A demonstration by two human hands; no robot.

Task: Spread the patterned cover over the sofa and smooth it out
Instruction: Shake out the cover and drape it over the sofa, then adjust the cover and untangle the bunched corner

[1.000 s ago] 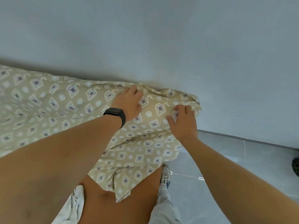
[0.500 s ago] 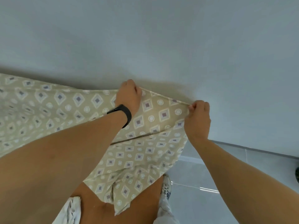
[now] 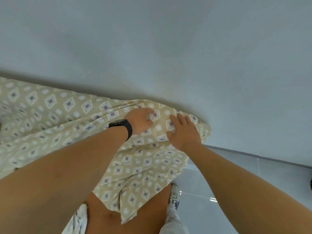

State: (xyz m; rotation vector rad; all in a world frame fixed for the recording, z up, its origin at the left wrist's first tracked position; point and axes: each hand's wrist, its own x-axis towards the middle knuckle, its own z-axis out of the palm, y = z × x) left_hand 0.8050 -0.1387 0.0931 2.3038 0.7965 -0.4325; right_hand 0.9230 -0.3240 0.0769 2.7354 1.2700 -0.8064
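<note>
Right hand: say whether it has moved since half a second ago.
Yes. The right hand has let go of the cover's edge and dropped away from the wall, now flat on it.

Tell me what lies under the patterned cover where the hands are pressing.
Nothing under the patterned cover shows there: the cloth hides it fully. The left hand and right hand rest on top. Below its hanging edge, only bare legs and a shoe appear.
</note>
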